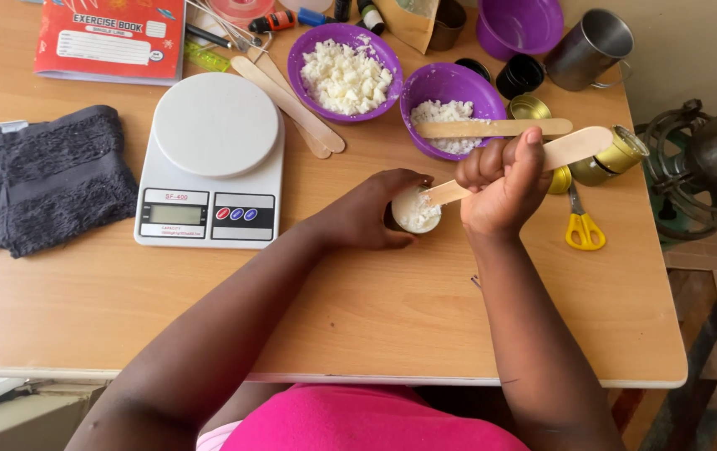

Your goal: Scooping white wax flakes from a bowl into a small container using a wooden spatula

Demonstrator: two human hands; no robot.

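Hands (504, 179) at tin (415, 210), scale (212, 159) beside.

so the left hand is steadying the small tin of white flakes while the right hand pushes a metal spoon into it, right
Not quite: the head view shows the right hand pushing a flat wooden stick into the small tin, not a metal spoon. The left hand does steady the tin of white flakes.

- Bright, even daylight; soft shadows fall toward 6 o'clock under the hands.
- Mild glare on the metal cup (590, 50) at 1 o'clock.
- Sharp focus; slight bending at the edges.
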